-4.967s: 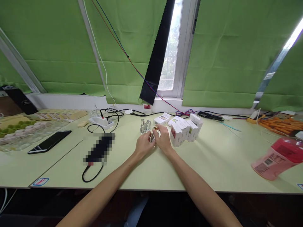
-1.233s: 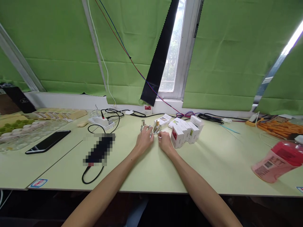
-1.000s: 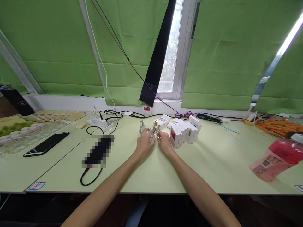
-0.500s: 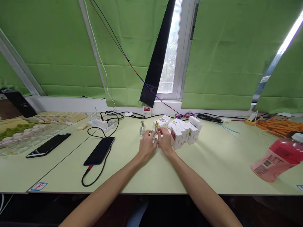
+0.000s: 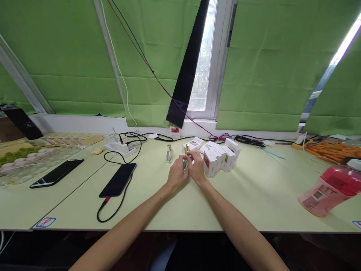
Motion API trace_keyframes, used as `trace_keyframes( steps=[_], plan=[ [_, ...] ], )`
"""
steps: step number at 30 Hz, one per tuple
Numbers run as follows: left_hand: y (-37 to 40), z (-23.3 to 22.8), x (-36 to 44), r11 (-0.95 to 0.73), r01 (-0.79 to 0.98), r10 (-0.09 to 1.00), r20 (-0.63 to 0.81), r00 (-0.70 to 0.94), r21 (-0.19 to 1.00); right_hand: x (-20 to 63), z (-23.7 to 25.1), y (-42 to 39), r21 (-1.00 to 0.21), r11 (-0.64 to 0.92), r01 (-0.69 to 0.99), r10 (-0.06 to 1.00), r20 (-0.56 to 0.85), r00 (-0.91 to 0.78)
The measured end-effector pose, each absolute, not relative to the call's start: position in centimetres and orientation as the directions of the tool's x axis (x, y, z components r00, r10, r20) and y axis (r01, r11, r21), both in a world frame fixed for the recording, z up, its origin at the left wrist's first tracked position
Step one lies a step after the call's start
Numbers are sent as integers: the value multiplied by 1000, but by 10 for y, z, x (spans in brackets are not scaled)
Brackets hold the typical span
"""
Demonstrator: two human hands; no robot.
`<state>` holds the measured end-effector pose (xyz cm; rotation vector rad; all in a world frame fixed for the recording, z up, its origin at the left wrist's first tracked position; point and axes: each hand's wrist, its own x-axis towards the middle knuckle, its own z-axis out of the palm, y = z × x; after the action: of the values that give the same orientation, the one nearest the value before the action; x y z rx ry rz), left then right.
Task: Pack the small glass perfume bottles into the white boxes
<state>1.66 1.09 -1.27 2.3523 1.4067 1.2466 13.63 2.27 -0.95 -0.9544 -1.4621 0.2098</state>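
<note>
You were in the middle of fitting the top on a little glass bottle (image 5: 185,162) with a gold neck. Your left hand (image 5: 177,175) curled round it, and your right hand (image 5: 196,168) pinched at its top, both stretched forward over the bench (image 5: 254,203). White boxes (image 5: 218,156) stood just right of your right hand. I think the next move needed a slow, careful twist.

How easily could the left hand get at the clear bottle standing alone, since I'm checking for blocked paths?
Probably easily: the clear bottle stands just beyond the left hand, with bare table between them.
</note>
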Motion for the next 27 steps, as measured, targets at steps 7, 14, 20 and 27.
trace_keyframes(
  steps=[7,14,20,27],
  plan=[
    [14,-14,16,-569,613,783,590,200,548,138,-13,28,-656,625,424,667,731,147],
    [15,-13,17,-561,608,790,583,190,561,138,-18,31,-646,610,459,682,723,112],
    [16,-14,16,-552,630,795,572,202,546,137,-17,29,-650,605,459,681,722,125],
    [17,-15,16,-579,630,766,609,204,517,136,-17,27,-669,587,456,689,708,153]
  ],
)
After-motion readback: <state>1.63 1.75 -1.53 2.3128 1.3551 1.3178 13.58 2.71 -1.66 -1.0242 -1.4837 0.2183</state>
